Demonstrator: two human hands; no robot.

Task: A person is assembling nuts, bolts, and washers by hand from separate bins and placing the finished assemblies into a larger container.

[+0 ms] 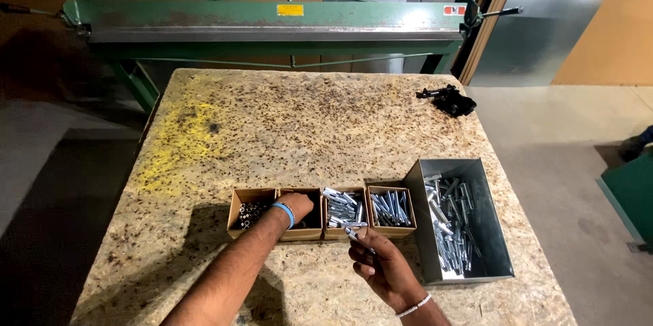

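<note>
Left hand dips into the second small brown cardboard box, fingers curled inside, grip hidden. Right hand pinches a silver metal bolt at its fingertips, just below the third box of bolts on the speckled chipboard counter.
</note>
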